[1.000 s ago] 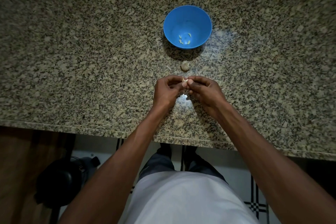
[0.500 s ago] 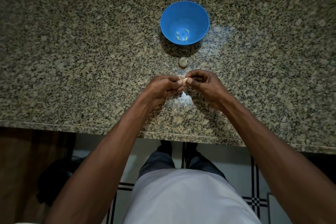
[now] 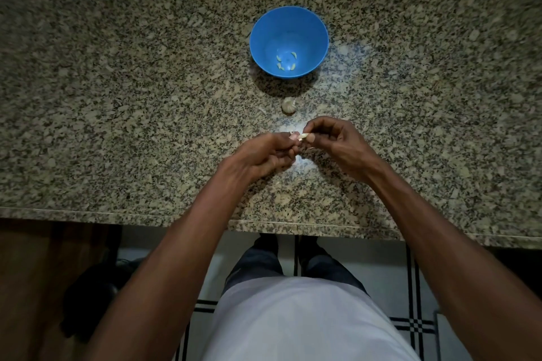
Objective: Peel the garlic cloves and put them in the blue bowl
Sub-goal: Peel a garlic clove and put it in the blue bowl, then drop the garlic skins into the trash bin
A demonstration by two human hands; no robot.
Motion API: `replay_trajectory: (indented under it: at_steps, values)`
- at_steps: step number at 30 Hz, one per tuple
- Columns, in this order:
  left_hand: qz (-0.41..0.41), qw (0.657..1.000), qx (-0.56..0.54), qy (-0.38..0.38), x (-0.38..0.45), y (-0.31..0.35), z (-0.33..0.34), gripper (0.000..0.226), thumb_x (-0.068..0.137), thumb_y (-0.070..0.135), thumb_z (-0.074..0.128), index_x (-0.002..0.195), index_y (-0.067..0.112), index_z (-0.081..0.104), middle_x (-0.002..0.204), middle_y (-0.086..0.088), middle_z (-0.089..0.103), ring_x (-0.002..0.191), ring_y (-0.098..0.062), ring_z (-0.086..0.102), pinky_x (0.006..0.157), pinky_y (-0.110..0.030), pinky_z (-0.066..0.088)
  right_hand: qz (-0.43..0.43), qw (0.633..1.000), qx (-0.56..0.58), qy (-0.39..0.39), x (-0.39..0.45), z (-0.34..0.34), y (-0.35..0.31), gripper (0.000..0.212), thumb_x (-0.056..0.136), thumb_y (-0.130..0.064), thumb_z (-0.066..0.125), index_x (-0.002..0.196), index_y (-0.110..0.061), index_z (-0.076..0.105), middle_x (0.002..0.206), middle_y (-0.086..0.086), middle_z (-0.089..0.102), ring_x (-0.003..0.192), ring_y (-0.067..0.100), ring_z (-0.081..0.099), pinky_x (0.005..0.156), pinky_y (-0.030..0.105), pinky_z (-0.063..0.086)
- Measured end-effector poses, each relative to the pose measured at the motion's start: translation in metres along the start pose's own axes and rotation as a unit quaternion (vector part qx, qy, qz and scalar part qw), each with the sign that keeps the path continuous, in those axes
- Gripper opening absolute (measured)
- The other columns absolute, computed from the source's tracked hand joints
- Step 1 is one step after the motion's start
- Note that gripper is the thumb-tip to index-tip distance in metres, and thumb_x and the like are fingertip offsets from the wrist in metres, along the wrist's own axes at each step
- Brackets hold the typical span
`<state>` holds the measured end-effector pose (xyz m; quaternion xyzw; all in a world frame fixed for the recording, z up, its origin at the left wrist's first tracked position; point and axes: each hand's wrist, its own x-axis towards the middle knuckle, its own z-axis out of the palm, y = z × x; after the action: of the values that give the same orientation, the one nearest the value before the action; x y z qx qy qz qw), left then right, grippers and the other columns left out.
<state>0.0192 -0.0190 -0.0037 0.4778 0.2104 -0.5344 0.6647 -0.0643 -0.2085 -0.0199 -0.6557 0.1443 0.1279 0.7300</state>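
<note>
**Garlic clove pinched between two hands over a granite counter**

A garlic clove, small, pale and tapered, is sitting between the fingertips of both hands, held above the counter just in front of the person's body. The right hand is pinching the clove's pale end between thumb and curled forefinger. The left hand is gripping the other end with its fingers curled in, where a scrap of pinkish, papery skin is showing at the fingertips.

The counter is polished granite, speckled in black, grey and beige, with a rounded front edge and a glossy patch of reflected light near the hands. Resting on it, between the hands and the bowl, is a garlic bulb piece, rounded, off-white and dry-skinned, lying apart from both.

The blue bowl is standing farther back, round, smooth and plastic-looking, with steep walls. Inside it, a few peeled cloves are lying on the bottom, small, yellowish and crescent-shaped, loosely scattered.

No writing or labels are readable anywhere.

Below the counter edge, the person's white shirt and dark trousers are showing over a pale tiled floor with dark crossing lines
</note>
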Motion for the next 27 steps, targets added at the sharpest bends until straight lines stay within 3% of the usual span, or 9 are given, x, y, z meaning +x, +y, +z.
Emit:
replay_trajectory:
  at_steps: [5,8,11,14,16,18,21,25,27]
  values:
    - [0.105,0.985,0.06,0.124,0.003,-0.002,0.003,0.013,0.098,-0.002,0.061,0.109,-0.001,0.067,0.098,-0.011,0.067,0.081,-0.016,0.063,0.075,-0.024,0.056,0.038,0.993,0.053,0.098,0.005,-0.002,0.001,0.014,0.094,0.0,0.071,0.108,-0.001,0.071,0.107,0.021,0.074,0.102,0.037,0.072,0.096,0.047,0.061]
    - [0.212,0.92,0.197,0.264,0.007,-0.005,-0.009,0.019,0.094,0.013,0.073,0.113,0.01,0.071,0.104,-0.005,0.074,0.088,-0.017,0.071,0.065,-0.018,0.056,0.024,0.977,-0.075,0.2,0.016,-0.007,-0.002,0.015,0.093,0.001,0.073,0.101,-0.012,0.076,0.101,0.01,0.078,0.095,0.026,0.077,0.089,0.047,0.064]
    - [0.274,0.867,0.246,0.336,0.009,-0.004,-0.025,0.023,0.093,0.016,0.075,0.115,0.011,0.071,0.105,-0.002,0.073,0.094,-0.015,0.071,0.075,-0.022,0.06,0.001,0.951,-0.213,0.226,0.023,-0.013,-0.008,0.02,0.092,0.002,0.07,0.106,-0.011,0.077,0.105,0.002,0.078,0.09,0.012,0.075,0.083,0.031,0.064]
    - [0.296,0.853,0.243,0.356,0.007,-0.003,-0.038,0.022,0.093,0.015,0.074,0.114,0.011,0.072,0.104,0.0,0.073,0.093,-0.013,0.071,0.074,-0.02,0.061,-0.047,0.903,-0.347,0.247,0.021,-0.009,-0.011,0.023,0.096,0.003,0.062,0.114,-0.004,0.075,0.117,0.013,0.074,0.089,0.017,0.071,0.068,0.014,0.058]
    - [0.3,0.853,0.226,0.363,0.004,-0.003,-0.044,0.019,0.093,0.015,0.075,0.111,0.011,0.073,0.101,0.0,0.074,0.091,-0.013,0.071,0.064,-0.013,0.057,-0.104,0.86,-0.423,0.267,0.02,0.002,-0.01,0.021,0.095,-0.001,0.063,0.113,-0.005,0.075,0.118,0.014,0.071,0.097,0.023,0.067,0.08,0.025,0.057]
    - [0.301,0.857,0.207,0.364,0.002,-0.003,-0.05,0.012,0.093,0.015,0.075,0.104,0.016,0.073,0.099,0.0,0.074,0.091,-0.014,0.071,0.069,-0.018,0.057,-0.143,0.859,-0.431,0.239,0.027,0.023,-0.013,0.02,0.094,-0.002,0.067,0.112,-0.007,0.076,0.113,0.011,0.071,0.098,0.022,0.066,0.086,0.031,0.058]
    - [0.306,0.859,0.205,0.354,-0.001,-0.004,-0.059,0.011,0.092,0.015,0.076,0.101,0.021,0.071,0.098,0.001,0.074,0.092,-0.013,0.072,0.076,-0.021,0.058,-0.161,0.893,-0.396,0.141,0.047,0.063,-0.024,0.022,0.095,0.004,0.066,0.113,-0.004,0.077,0.107,0.013,0.074,0.084,0.017,0.071,0.077,0.028,0.063]
    - [0.309,0.857,0.218,0.351,-0.004,-0.003,-0.071,0.013,0.091,0.015,0.076,0.099,0.024,0.072,0.095,0.006,0.074,0.09,-0.008,0.071,0.079,-0.023,0.061,-0.147,0.856,-0.48,0.128,0.082,0.099,-0.007,0.015,0.098,-0.004,0.059,0.088,-0.005,0.07,0.096,0.009,0.06,0.082,0.023,0.057,0.069,0.045,0.057]
    - [0.31,0.857,0.227,0.345,-0.006,-0.002,-0.079,0.014,0.091,0.015,0.077,0.097,0.026,0.072,0.095,0.007,0.074,0.091,-0.009,0.071,0.081,-0.025,0.061,-0.15,0.822,-0.536,0.122,0.09,0.105,0.003,0.012,0.101,-0.011,0.051,0.091,-0.008,0.057,0.098,0.006,0.051,0.087,0.019,0.048,0.071,0.036,0.046]
